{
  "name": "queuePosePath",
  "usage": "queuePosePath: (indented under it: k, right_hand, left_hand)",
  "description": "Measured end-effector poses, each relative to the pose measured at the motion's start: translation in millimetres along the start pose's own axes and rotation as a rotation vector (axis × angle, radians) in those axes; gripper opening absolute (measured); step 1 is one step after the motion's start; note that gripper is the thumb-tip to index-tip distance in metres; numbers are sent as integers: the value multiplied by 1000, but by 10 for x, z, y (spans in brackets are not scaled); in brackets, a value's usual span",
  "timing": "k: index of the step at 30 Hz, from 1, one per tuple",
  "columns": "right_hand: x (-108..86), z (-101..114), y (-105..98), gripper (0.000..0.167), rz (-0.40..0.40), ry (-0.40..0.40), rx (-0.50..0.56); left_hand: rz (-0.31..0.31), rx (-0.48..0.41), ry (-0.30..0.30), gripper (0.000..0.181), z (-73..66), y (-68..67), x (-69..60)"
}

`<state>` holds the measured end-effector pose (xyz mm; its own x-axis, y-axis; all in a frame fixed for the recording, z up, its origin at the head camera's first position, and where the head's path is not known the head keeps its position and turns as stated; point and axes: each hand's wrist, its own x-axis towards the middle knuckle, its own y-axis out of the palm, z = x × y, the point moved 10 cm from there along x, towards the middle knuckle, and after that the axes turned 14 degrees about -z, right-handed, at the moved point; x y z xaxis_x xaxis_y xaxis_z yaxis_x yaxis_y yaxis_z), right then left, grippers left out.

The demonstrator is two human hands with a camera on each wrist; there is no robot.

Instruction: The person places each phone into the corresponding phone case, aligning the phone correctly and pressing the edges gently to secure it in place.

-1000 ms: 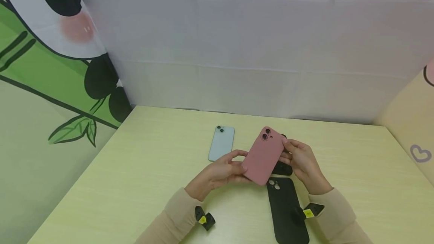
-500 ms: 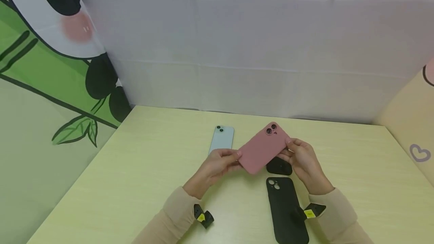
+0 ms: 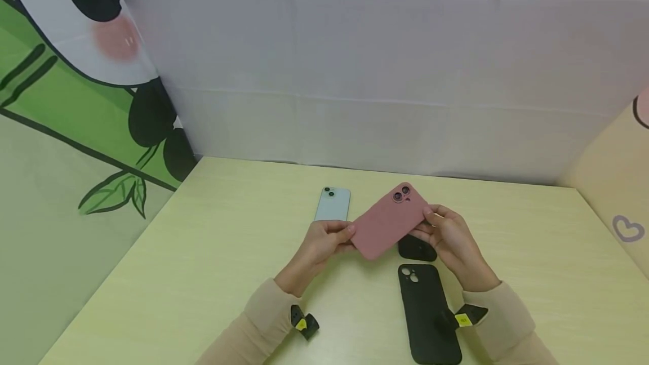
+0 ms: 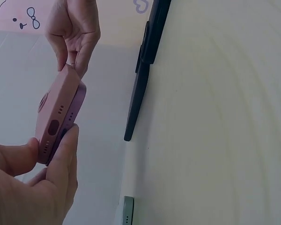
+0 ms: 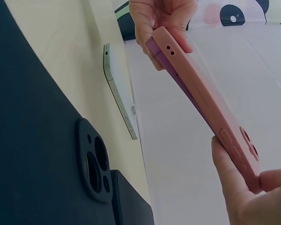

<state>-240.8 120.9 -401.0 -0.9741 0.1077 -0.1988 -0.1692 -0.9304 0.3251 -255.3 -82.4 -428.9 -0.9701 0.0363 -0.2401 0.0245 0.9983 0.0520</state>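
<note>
You hold the pink case point(image 3: 389, 221) aloft with both hands, beyond and slightly left of the black case point(image 3: 428, 314). Your left hand point(image 3: 324, 244) pinches its lower end, thumb on the back and fingers underneath, the gap between them only as wide as what they grip. Your right hand point(image 3: 451, 235), just beyond and to the right of the black case, pinches the camera end in the same way. The pink back slants upward, showing two round lenses. Both wrist views show a lilac phone point(image 4: 78, 101) under it, its edge standing proud of the pink rim; you can't tell from here how far it is seated.

On the table point(image 3: 203, 275), a dark phone-shaped thing point(image 3: 417, 248) lies just beyond the black case, partly covered by the pink one. Farther beyond, to the left of the black case, is a pale blue phone point(image 3: 333, 203), its near end behind your left hand. Your beige sleeves flank the black case: left sleeve point(image 3: 269, 320) well to its left, right sleeve point(image 3: 507, 320) near its right side. A pale cloth wall point(image 3: 355, 72) rises well beyond it.
</note>
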Motion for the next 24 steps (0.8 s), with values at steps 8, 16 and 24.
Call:
queuePosePath:
  k: [8,16,24]
  right_hand:
    - [-12,8,33,48,58,-28,-32]
    - [-13,-5,-31,51,-18,-42,-67]
    - [-44,25,-62,52,-94,-41,-10]
  left_hand:
    - [-9,19,13,27,-50,-47,0]
    - [42,-17,7,33,-67,-4,11]
    - [153,-25,-15,41,13,117,-22]
